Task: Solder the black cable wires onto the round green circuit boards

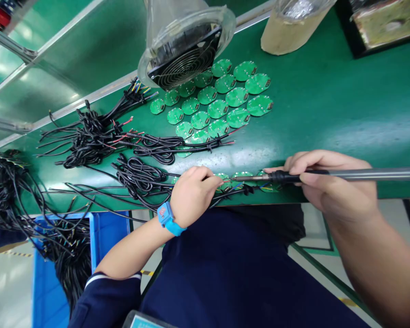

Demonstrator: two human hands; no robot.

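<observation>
My left hand (pixel 194 193), with a blue wristband (pixel 169 219), is at the table's front edge. Its thumb and finger pinch a thin red wire (pixel 222 182) over a round green circuit board (pixel 222 176). My right hand (pixel 338 184) is wrapped round a soldering iron (pixel 362 175), whose tip points left and reaches close to that wire. Whether the tip touches the wire or the board, I cannot make out. Beneath the iron lie more round boards, partly covered by it. Black cables with coloured wire ends run along the edge beside my left hand.
Rows of round green boards (pixel 237 97) lie beyond my hands, under a fan-fitted fume hood (pixel 187 54). Bundled black cables (pixel 89 132) spread over the left side. A blue bin (pixel 109 237) with cables stands below the edge. A brown container (pixel 290 32) stands at the back.
</observation>
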